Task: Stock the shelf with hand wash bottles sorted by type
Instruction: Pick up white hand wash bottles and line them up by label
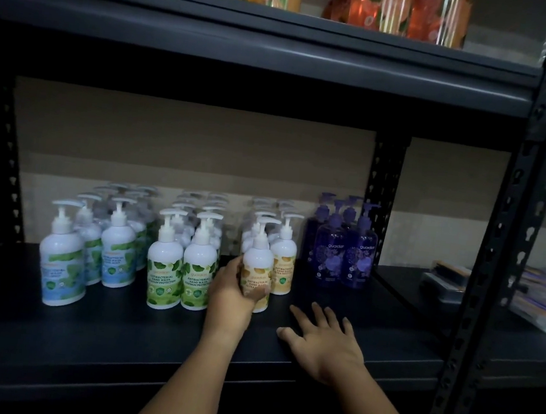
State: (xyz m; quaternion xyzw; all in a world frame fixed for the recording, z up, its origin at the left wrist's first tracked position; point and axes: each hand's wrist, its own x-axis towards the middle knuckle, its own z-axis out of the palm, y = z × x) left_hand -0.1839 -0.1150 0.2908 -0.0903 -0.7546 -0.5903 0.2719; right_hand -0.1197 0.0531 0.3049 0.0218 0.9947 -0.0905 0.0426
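Most of the shelf (150, 339) is stocked already: from its left end stand blue-label bottles (63, 262), then green-label bottles (164, 271), then the yellow group, where the left hand (233, 295) grips a yellow-label bottle (256, 274) at the front of its row, fingers wrapped round the body, and purple bottles (359, 253) nearest the right post. The right hand (323, 342) rests flat near the front edge, fingers spread, holding nothing. Judging by this, little is left; back rows are dim and blurred, their count unclear, and whether the held bottle touches the shelf is hidden.
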